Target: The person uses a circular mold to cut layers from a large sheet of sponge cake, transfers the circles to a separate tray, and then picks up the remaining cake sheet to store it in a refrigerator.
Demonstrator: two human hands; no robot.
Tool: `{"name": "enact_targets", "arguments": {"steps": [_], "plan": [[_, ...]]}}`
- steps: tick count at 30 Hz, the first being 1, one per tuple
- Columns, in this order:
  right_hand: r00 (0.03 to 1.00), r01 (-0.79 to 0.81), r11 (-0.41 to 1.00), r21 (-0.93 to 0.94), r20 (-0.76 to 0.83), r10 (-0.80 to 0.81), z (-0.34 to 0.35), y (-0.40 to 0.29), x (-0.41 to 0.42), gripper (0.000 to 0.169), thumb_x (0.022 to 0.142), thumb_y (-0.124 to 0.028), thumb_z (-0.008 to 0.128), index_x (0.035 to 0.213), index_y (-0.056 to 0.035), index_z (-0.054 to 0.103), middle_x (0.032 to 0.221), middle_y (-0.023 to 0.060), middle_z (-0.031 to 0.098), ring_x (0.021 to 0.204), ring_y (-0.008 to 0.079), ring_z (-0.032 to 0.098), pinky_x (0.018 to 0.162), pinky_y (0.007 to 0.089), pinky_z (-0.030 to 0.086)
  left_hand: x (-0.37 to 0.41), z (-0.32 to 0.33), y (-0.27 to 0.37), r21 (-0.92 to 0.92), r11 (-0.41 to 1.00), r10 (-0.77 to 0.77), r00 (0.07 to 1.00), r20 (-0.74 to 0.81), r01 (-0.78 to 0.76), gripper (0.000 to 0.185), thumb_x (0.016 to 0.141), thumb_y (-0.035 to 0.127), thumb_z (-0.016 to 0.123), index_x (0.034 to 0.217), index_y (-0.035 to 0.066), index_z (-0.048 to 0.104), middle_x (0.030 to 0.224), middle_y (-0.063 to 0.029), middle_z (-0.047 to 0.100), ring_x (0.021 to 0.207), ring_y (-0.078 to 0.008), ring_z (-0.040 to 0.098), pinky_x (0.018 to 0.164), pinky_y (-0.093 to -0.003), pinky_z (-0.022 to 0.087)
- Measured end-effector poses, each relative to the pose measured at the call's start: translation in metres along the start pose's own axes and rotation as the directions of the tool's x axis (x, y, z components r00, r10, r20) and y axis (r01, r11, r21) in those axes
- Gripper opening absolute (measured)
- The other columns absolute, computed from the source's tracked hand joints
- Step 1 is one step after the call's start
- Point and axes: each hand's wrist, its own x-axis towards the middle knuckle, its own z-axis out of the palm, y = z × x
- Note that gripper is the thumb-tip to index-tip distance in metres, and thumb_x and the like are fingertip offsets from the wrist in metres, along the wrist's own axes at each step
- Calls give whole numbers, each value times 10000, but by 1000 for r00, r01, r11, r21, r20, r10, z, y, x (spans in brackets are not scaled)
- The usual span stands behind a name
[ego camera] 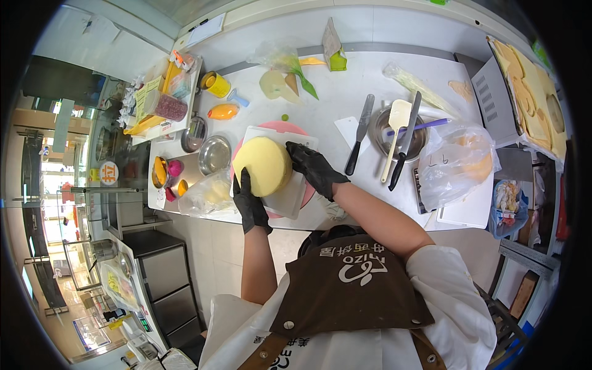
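Note:
A pale yellow round cake [261,164] stands between my two black-gloved hands. Under it is a white square board [296,185], on a pink round turntable [305,199] whose rim shows at the sides. My left hand [251,206] grips the cake's near left edge, thumb against its side and top rim. From the right, my right hand [317,169] presses its fingertips on the cake's side. The cake's underside is hidden, so I cannot tell whether it rests fully on the board.
Right of the turntable lie a black-handled spatula [360,134], a long knife [405,138] and a cream scraper [396,125] across a steel bowl [381,143]. A plastic bag [455,162] sits farther right. Steel bowls [214,155] and cut fruit [175,168] stand left.

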Motion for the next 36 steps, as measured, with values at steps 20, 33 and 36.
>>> {"name": "enact_targets", "arguments": {"steps": [20, 33, 36], "plan": [[999, 31, 998, 47, 14, -32, -1, 5, 3, 437, 1048, -302, 575, 1444, -118, 549, 1349, -9, 601, 1174, 133, 574, 1065, 312, 436, 0, -1, -1, -28, 1000, 3, 1000, -3, -3, 565, 979, 379, 679, 1449, 100, 536, 1354, -63, 622, 1238, -222, 588, 1085, -421, 436], [1000, 16, 1000, -17, -8, -16, 1, 2, -1, 458, 1049, -314, 569, 1463, -121, 533, 1349, -12, 596, 1165, 133, 572, 1066, 314, 434, 2, -4, -2, -24, 1000, -10, 1000, 9, 10, 563, 978, 375, 674, 1449, 99, 534, 1359, -63, 617, 1249, -229, 579, 1096, -420, 425], [1000, 13, 999, -34, -4, -13, 1, 1, -2, 478, 1054, -318, 556, 1485, -118, 508, 1365, -7, 587, 1181, 140, 563, 1075, 317, 423, 2, -4, -2, -6, 1000, -10, 1000, 7, 10, 566, 980, 386, 668, 1450, 101, 533, 1360, -63, 617, 1248, -229, 579, 1090, -421, 427]]}}
